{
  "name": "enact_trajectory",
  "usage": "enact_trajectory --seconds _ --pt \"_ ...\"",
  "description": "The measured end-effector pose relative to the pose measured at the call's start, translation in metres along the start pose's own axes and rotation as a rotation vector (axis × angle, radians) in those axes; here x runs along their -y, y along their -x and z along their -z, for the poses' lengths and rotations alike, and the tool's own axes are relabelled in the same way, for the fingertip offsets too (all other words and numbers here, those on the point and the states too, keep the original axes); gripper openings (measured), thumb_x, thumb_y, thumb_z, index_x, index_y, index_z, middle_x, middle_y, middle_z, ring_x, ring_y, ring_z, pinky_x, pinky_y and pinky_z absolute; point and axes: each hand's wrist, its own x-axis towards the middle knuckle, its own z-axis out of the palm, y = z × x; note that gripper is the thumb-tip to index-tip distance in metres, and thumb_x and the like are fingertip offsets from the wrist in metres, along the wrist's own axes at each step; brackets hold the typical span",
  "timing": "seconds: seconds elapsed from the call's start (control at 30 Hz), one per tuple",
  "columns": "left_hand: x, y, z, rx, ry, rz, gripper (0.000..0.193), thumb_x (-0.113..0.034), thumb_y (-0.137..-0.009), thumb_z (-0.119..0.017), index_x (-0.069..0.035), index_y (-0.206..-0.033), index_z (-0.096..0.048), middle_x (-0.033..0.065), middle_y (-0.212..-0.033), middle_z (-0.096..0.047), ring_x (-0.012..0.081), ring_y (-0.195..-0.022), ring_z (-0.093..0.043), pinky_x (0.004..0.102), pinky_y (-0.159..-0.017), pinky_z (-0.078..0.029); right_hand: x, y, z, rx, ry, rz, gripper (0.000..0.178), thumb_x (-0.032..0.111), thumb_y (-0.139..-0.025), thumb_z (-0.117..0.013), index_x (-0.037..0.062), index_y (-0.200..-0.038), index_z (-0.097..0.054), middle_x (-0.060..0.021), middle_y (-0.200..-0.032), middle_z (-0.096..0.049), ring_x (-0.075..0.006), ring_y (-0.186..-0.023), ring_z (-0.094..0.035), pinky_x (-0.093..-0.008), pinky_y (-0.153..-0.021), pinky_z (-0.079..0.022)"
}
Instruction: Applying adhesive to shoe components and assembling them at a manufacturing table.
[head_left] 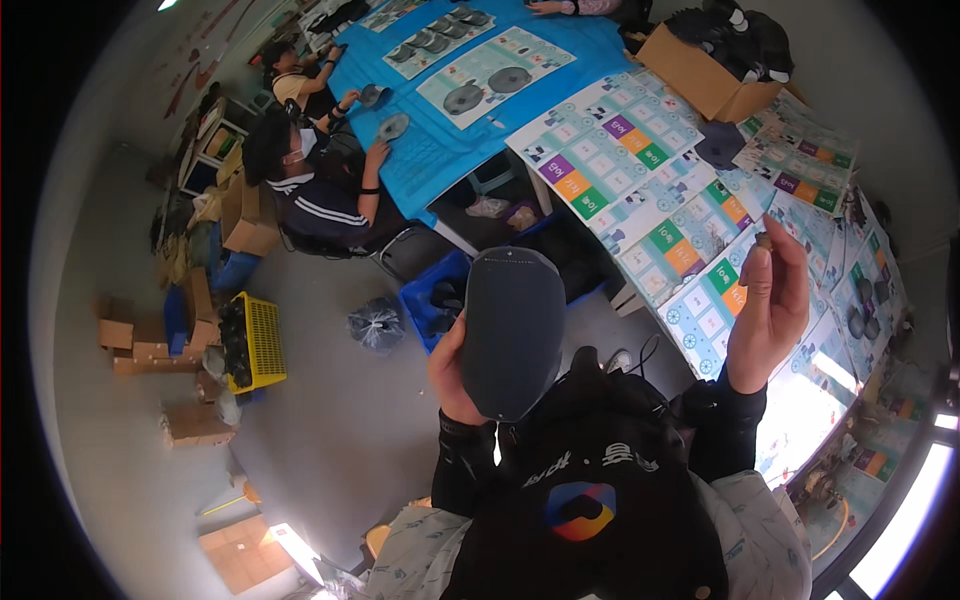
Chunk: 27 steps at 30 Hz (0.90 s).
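My left hand [452,378] is wrapped round the left edge of a dark grey, smooth, oval piece [514,335], held upright in front of my body. Its kind I cannot tell; a small light dot shows at its top end. Above the printed table sheets [632,150] on the right, my right hand [772,300] is raised with thumb and fingers pinched together. Between those fingertips sits a small brownish piece [764,241], too small to name. The two hands are well apart.
A cardboard box [690,75] heaped with black pieces stands at the far right. Two people sit along the blue-covered table [430,165], where grey round pieces [463,98] lie. Blue crates [420,300], a plastic bag [376,325] and a yellow basket [263,342] are on the floor.
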Motion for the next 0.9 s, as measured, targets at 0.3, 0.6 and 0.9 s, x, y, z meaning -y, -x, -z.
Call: enact_trajectory --seconds 0.3,0.6,0.9 --pt "-0.006 0.008 0.039 -0.441 -0.686 -0.494 0.046 -0.026 -0.108 -0.041 0.003 -0.141 -0.056 0.0224 -0.142 -0.061 0.0359 -0.130 -0.061 0.0485 -0.113 -0.048 -0.023 0.020 -0.011 0.203 -0.098 -0.144 0.019 0.006 -0.103 -0.064 -0.0020 -0.121 -0.065 -0.0060 -0.114 -0.063 -0.0117 -0.103 -0.061 -0.0260 -0.095 -0.048" --pt "-0.081 0.066 0.164 -0.443 -0.608 -0.471 0.034 -0.021 -0.103 -0.063 0.000 -0.129 -0.064 0.0138 -0.123 -0.071 0.0244 -0.111 -0.070 0.0372 -0.096 -0.055 -0.064 0.037 0.008 0.262 0.052 -0.213 0.020 0.002 -0.102 -0.065 -0.0020 -0.121 -0.065 -0.0054 -0.115 -0.068 -0.0112 -0.106 -0.065 -0.0264 -0.098 -0.049" --pt "-0.047 0.221 0.508 -1.348 -1.814 0.280 0.039 -0.029 -0.078 -0.083 -0.001 -0.103 -0.072 0.0151 -0.085 -0.070 0.0278 -0.082 -0.071 0.0432 -0.073 -0.060 -0.094 0.066 0.027 0.453 0.375 -0.339 0.021 0.004 -0.103 -0.062 -0.0031 -0.122 -0.065 -0.0083 -0.118 -0.069 -0.0119 -0.106 -0.065 -0.0273 -0.098 -0.050"
